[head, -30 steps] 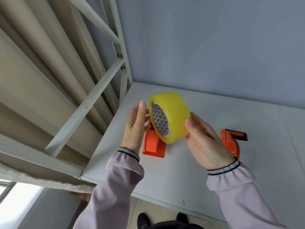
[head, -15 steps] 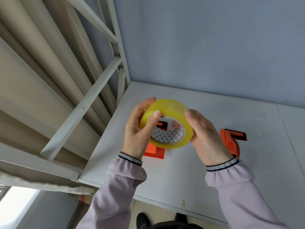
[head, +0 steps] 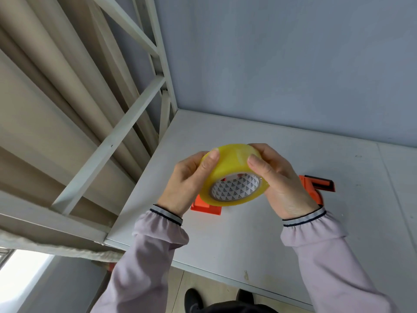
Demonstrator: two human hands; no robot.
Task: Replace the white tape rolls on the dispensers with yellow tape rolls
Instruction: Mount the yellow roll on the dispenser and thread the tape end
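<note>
Both hands hold the yellow tape roll (head: 234, 175) in the air above the table (head: 259, 240). The left hand (head: 191, 179) and the right hand (head: 279, 179) each have their grip pinching the roll from the sides. Under it lie two orange dispensers (head: 206, 205) (head: 316, 186), partly hidden.
</note>
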